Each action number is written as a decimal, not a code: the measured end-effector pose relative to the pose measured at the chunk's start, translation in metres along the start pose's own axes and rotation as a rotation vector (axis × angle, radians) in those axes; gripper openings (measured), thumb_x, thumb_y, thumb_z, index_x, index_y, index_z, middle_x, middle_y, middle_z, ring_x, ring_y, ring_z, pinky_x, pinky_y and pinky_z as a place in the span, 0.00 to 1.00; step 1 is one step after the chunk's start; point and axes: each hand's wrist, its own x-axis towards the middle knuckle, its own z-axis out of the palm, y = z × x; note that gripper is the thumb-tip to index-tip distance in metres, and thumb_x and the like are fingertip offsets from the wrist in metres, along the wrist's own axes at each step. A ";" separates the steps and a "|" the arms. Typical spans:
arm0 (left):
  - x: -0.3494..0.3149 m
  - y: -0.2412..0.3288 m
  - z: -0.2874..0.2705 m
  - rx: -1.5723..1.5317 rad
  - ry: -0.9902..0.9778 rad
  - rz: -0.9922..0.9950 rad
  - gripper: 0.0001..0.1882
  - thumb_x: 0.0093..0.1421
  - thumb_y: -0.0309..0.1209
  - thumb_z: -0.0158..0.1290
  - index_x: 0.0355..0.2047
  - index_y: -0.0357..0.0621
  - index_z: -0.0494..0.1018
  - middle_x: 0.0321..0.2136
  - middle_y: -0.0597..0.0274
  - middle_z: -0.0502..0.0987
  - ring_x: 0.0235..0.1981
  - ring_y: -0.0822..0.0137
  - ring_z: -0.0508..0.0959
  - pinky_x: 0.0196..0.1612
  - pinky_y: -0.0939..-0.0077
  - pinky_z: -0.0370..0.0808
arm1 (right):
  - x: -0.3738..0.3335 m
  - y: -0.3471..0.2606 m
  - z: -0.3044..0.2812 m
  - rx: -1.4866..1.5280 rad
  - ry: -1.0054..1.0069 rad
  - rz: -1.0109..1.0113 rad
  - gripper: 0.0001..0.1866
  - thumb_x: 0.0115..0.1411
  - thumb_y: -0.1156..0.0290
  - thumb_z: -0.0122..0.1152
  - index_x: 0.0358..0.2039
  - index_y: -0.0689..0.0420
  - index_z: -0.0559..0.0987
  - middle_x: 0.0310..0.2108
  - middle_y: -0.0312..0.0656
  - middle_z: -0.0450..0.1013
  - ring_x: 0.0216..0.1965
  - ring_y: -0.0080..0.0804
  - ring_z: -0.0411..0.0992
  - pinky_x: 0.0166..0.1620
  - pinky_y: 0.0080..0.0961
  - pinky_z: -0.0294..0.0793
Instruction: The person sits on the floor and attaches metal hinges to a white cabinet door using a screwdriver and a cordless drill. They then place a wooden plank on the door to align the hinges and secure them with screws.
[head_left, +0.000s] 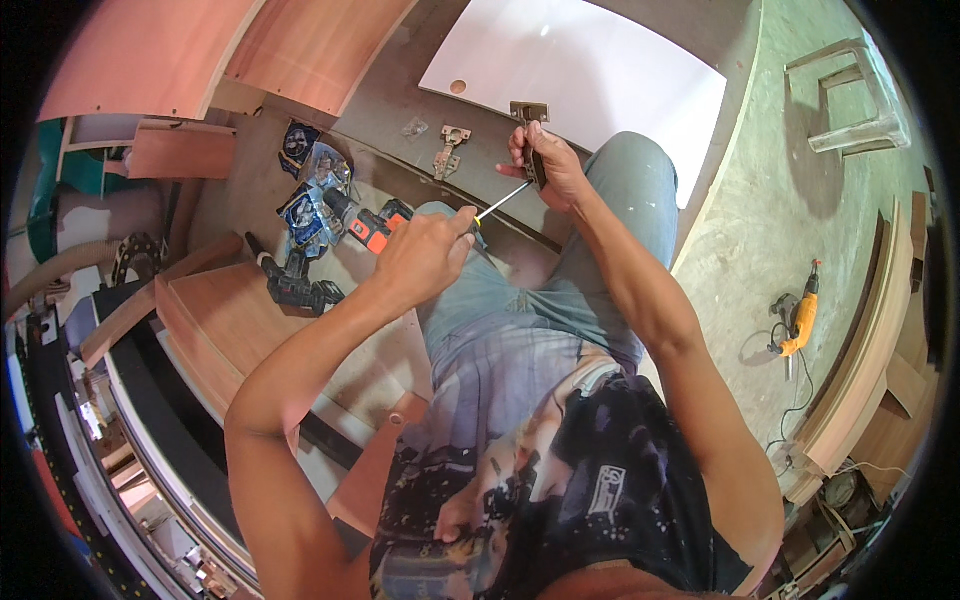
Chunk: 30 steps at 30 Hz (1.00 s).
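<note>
My left hand (428, 252) is closed around the handle of a screwdriver (505, 203), whose metal shaft points up and right. Its tip meets the arm of a cabinet hinge (535, 165), which my right hand (556, 172) grips. The hinge's plate sits at the near edge of a white panel (590, 70); whether it is fastened there I cannot tell. A round hole (458, 87) shows near the panel's left corner. To the left of my right hand, a second cabinet hinge (452, 152) lies loose beside a small clear plastic bag (414, 127).
Left of my knees lie an orange-and-black cordless drill (372, 230), another black power tool (294, 284) and blue plastic packets (318, 205). Reddish wooden cabinets (150, 60) stand far left. At right are a stool (855, 100), a yellow corded drill (803, 315) and stacked wooden strips (850, 360).
</note>
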 end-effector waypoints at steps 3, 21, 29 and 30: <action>0.002 0.005 -0.005 -0.105 -0.028 -0.074 0.19 0.59 0.32 0.54 0.50 0.41 0.75 0.22 0.42 0.75 0.22 0.51 0.77 0.29 0.59 0.71 | 0.000 0.000 -0.002 -0.012 0.004 0.010 0.20 0.67 0.47 0.49 0.31 0.51 0.73 0.26 0.29 0.66 0.28 0.17 0.67 0.43 0.31 0.80; 0.002 -0.009 0.013 -0.476 -0.189 -0.341 0.25 0.57 0.33 0.55 0.55 0.37 0.72 0.17 0.59 0.72 0.18 0.75 0.70 0.23 0.71 0.68 | 0.000 0.007 -0.003 -0.096 0.023 0.087 0.20 0.67 0.47 0.50 0.31 0.52 0.74 0.25 0.28 0.66 0.27 0.16 0.67 0.40 0.29 0.80; -0.007 -0.019 -0.026 0.186 0.058 -0.040 0.25 0.57 0.37 0.55 0.54 0.39 0.73 0.20 0.51 0.75 0.18 0.67 0.75 0.25 0.69 0.73 | 0.018 0.020 -0.009 0.141 0.279 0.121 0.22 0.69 0.46 0.41 0.36 0.53 0.73 0.36 0.40 0.74 0.42 0.37 0.75 0.48 0.41 0.74; -0.014 -0.026 -0.027 0.134 0.150 -0.032 0.25 0.58 0.37 0.56 0.54 0.39 0.73 0.20 0.53 0.75 0.18 0.68 0.75 0.25 0.70 0.73 | 0.018 0.014 -0.011 0.237 0.313 0.105 0.24 0.70 0.46 0.36 0.37 0.54 0.72 0.41 0.44 0.73 0.47 0.41 0.73 0.51 0.43 0.72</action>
